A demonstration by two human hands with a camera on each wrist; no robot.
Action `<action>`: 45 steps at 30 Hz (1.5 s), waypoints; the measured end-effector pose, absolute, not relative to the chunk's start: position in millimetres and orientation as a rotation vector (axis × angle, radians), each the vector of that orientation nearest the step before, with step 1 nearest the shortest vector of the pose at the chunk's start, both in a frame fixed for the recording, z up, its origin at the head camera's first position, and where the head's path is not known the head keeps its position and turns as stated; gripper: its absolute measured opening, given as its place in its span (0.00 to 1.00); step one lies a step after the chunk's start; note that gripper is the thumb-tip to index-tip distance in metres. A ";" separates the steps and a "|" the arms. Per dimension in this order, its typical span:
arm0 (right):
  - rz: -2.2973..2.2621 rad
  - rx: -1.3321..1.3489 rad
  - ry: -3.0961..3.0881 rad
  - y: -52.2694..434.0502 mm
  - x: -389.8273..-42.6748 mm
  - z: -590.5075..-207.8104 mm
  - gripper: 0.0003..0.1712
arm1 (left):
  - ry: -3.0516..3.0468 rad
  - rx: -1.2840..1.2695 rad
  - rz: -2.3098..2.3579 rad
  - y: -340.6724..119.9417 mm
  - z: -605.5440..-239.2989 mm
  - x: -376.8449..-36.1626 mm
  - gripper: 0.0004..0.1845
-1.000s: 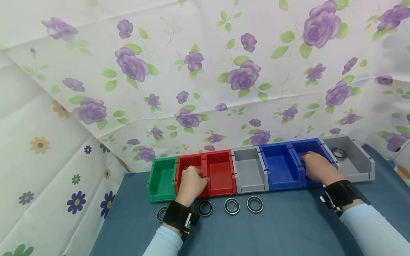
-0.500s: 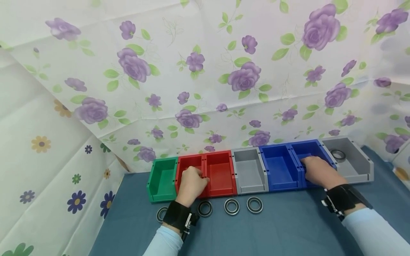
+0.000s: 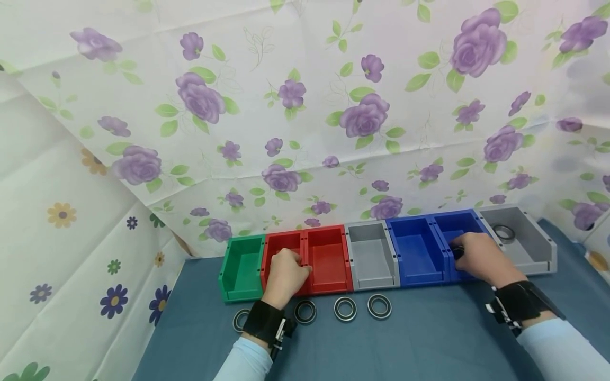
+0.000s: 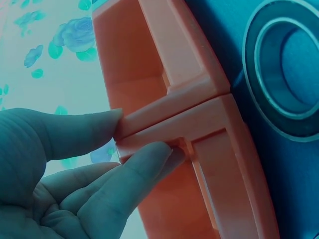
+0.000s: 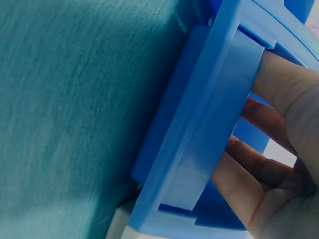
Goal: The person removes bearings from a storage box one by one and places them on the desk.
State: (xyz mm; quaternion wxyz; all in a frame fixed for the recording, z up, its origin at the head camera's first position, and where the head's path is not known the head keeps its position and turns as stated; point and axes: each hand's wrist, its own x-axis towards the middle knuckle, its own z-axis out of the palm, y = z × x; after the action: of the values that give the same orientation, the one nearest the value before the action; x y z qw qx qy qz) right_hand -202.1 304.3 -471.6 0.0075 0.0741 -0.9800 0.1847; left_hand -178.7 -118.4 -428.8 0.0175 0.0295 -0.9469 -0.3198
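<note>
My left hand (image 3: 286, 272) reaches over the left red bin (image 3: 282, 241). In the left wrist view its thumb and forefinger pinch the walls where this bin meets the right red bin (image 3: 329, 264). My right hand (image 3: 482, 257) is inside the right blue bin (image 3: 456, 222). A dark bearing (image 3: 458, 252) shows at its fingertips in the head view, held between thumb and fingers. In the right wrist view the fingertips are hidden behind the bin's front wall (image 5: 214, 119).
Several ring bearings lie on the blue cloth before the bins, one (image 3: 379, 306) farthest right. Another bearing (image 3: 503, 232) sits in the right grey bin (image 3: 534, 248). A green bin (image 3: 243, 270), middle grey bin (image 3: 371, 256) and left blue bin (image 3: 419, 251) complete the row.
My right hand has shifted slightly right and toward me within the blue bin, and the dark bearing at its fingertips has come into sight. My left hand stays put.
</note>
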 end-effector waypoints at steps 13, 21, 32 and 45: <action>0.499 0.183 -2.830 308.0 -188.8 -463.9 0.29 | -2.933 0.083 -0.999 -119.3 -429.8 -179.0 0.08; 0.535 0.205 -2.602 299.4 -178.4 -451.9 0.29 | -2.950 0.103 -1.004 -119.3 -428.5 -177.8 0.15; 0.739 0.187 -2.607 261.8 -156.7 -423.7 0.31 | -2.931 0.114 -1.007 -118.4 -428.6 -177.2 0.07; 0.695 0.421 -2.627 229.8 -127.8 -436.5 0.29 | -2.932 0.120 -1.017 -118.1 -428.8 -177.4 0.09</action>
State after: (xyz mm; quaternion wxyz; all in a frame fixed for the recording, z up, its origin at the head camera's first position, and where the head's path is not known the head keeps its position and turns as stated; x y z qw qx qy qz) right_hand -127.8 229.8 -436.5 0.1946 0.1503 -0.9370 0.2480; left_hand -177.4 -118.1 -428.8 0.0179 0.0387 -0.9439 -0.3274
